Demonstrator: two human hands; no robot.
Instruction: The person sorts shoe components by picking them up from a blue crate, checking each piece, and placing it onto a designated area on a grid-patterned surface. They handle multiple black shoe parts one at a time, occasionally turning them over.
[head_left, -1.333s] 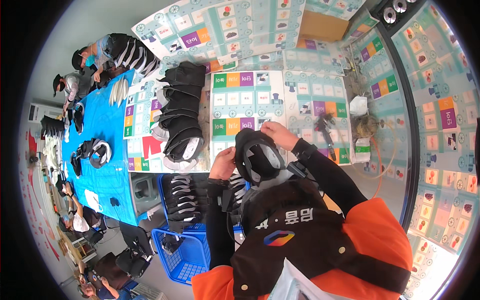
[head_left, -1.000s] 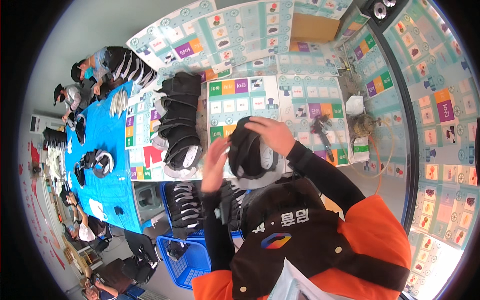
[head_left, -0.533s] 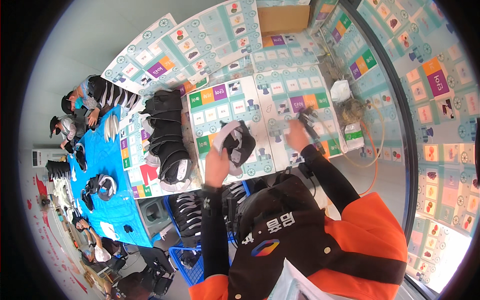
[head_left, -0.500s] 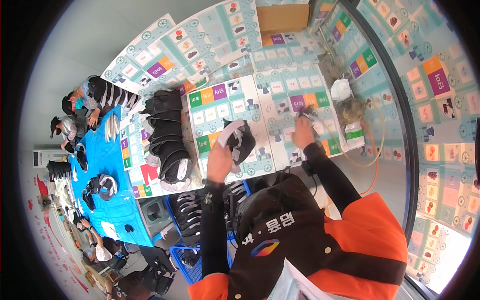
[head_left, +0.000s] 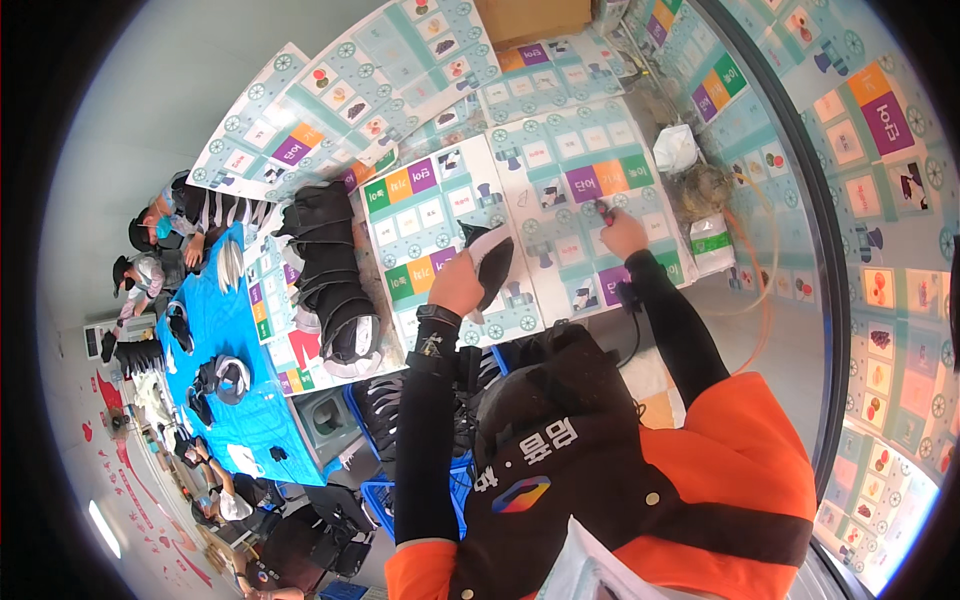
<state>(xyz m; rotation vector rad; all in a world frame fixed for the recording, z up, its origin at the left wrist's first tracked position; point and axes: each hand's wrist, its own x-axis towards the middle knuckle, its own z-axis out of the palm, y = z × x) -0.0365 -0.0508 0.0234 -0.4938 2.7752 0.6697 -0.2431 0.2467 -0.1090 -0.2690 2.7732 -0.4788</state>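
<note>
My left hand (head_left: 457, 285) is closed on a black cap (head_left: 494, 270) with a pale grey-white band along its edge. It is held just over the patterned tabletop, its dark side toward the right. To the right, my right hand (head_left: 626, 233) is closed round a small dark tool with a reddish part (head_left: 604, 211). Most of the tool is hidden by the fingers, so its kind is not clear. The tool and the cap are apart. Left of my left hand lies a row of nested black caps (head_left: 325, 265) with white linings.
Blue baskets (head_left: 378, 500) with more black and white pieces stand under the table edge. A clear hose (head_left: 768, 230) loops at the right, near a white-and-green packet (head_left: 711, 243). Other people work round a blue-covered table (head_left: 205, 350) at the left.
The cap in my left hand has turned, showing more of its dark side and less pale band. My right hand has shifted slightly right and up, still closed on the tool.
</note>
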